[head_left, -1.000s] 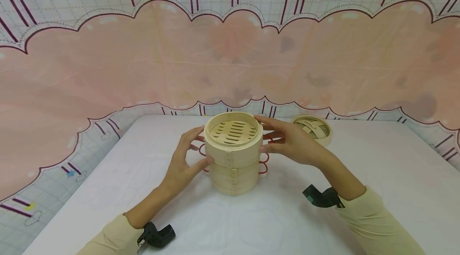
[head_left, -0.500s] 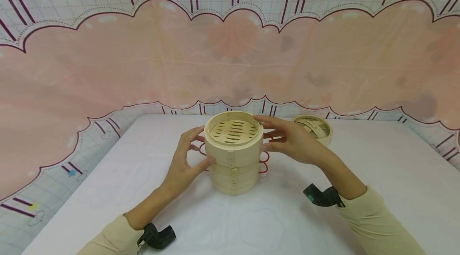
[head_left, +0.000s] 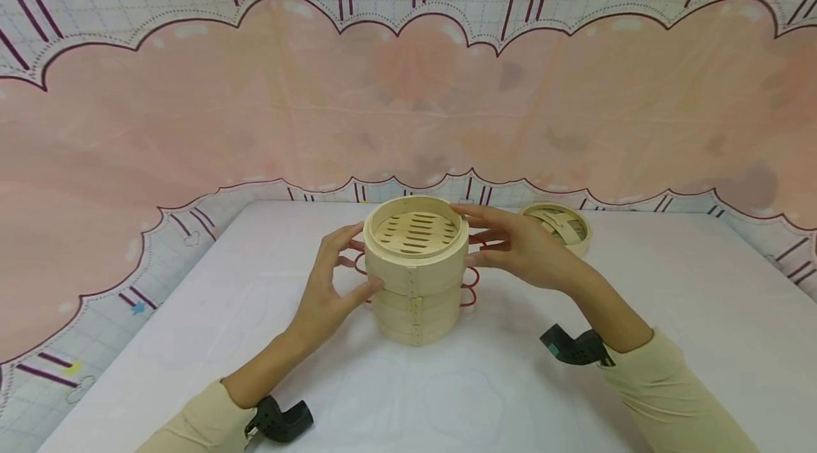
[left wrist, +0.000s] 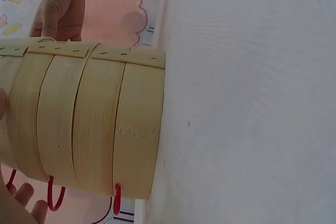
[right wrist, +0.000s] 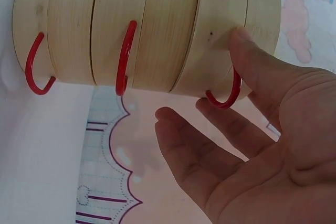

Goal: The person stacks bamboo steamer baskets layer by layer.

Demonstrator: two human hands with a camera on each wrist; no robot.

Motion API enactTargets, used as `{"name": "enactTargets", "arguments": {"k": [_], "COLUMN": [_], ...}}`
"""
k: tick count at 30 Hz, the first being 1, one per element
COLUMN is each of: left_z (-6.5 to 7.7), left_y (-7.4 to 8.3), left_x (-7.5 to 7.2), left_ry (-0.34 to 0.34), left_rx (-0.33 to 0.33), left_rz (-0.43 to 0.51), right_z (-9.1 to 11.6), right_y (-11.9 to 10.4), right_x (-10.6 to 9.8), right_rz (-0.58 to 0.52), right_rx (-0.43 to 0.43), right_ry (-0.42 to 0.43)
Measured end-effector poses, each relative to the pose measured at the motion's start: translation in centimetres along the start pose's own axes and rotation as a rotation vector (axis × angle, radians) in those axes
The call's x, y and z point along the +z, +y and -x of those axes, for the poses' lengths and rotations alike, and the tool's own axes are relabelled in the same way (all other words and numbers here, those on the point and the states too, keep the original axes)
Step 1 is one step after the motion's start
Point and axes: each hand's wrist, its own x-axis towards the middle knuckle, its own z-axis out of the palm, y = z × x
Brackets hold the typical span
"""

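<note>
A stack of round bamboo steamer baskets (head_left: 418, 283) stands upright on the white table, its slatted top tier (head_left: 418, 233) uncovered. Red loop handles (right wrist: 126, 59) stick out from its sides. My left hand (head_left: 328, 286) holds the stack's left side, thumb on the front and fingers behind. On the right, my right hand (head_left: 526, 247) holds the upper tier near the rim. Its thumb (right wrist: 249, 51) presses on the bamboo beside a red handle, while some other fingers stand off the wall in the right wrist view. In the left wrist view only bits of the left hand (left wrist: 18, 205) show.
A woven bamboo steamer lid (head_left: 558, 226) lies at the back right of the white table (head_left: 306, 382), partly behind the right hand. A patterned pink and white cloth (head_left: 408, 105) hangs behind. Dark wrist devices (head_left: 281, 421) sit at both sleeves.
Almost nothing moves. Both hands stay on the steamer stack, and the view shifts very slightly.
</note>
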Motion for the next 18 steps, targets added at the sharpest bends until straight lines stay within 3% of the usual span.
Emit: {"name": "enactTargets", "arguments": {"k": [18], "left_z": [0.27], "left_y": [0.31], "left_x": [-0.01], "left_ry": [0.005], "left_rx": [-0.012], "left_rz": [0.008], "right_z": [0.21], "right_y": [0.13], "right_x": [0.03], "right_rz": [-0.010], "right_rx": [-0.015], "right_ry": [0.006]}}
